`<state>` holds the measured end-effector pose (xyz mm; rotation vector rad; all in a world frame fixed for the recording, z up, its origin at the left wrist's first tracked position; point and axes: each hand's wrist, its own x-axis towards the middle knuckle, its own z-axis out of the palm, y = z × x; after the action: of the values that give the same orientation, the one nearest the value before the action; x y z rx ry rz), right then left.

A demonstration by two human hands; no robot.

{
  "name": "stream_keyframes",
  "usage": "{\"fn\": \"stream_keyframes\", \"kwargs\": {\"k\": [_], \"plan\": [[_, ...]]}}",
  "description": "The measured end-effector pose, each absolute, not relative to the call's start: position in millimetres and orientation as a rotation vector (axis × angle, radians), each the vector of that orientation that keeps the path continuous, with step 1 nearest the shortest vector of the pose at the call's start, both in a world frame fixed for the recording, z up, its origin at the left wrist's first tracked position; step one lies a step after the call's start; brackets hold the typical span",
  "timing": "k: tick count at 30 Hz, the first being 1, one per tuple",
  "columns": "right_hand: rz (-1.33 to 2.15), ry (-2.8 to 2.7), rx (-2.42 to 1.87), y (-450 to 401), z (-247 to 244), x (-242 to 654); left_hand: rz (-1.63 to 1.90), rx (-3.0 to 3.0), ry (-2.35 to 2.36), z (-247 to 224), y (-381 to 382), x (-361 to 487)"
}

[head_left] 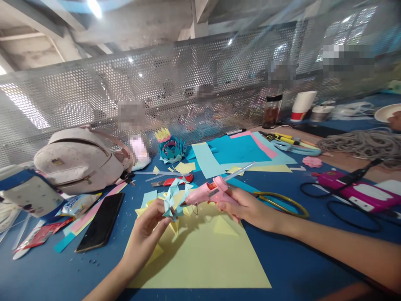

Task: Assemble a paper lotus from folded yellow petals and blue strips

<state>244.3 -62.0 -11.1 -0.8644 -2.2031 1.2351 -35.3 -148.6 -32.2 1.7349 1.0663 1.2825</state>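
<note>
My left hand (152, 223) grips a light-blue folded paper ring (174, 196) by its lower left side, fingers and thumb closed on it. In my right hand (241, 207) is a pink hot glue gun (208, 191), its dark nozzle at the right side of the ring; I cannot tell whether they touch. A clear glue stick (240, 170) sticks out of the gun's back. Below both hands lies a pale yellow sheet (203, 259), with folded yellow paper pieces (225, 226) on it, some partly hidden behind my left hand.
Behind the ring lie a red utility knife (178, 180) and teal sheets (241, 148). A paper lotus (171, 149) stands farther back. At left are a black phone (100, 222) and a pale backpack (78, 161); at right, a magenta power strip (351, 192) with black cable.
</note>
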Motion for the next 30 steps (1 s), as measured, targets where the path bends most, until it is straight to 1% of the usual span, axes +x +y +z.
{"fn": "stream_keyframes", "kwargs": {"k": [30], "plan": [[1.235, -2.129, -0.910, -65.4, 0.4, 242.2, 1.348, 1.703, 1.076, -31.1, -148.5, -34.5]]}}
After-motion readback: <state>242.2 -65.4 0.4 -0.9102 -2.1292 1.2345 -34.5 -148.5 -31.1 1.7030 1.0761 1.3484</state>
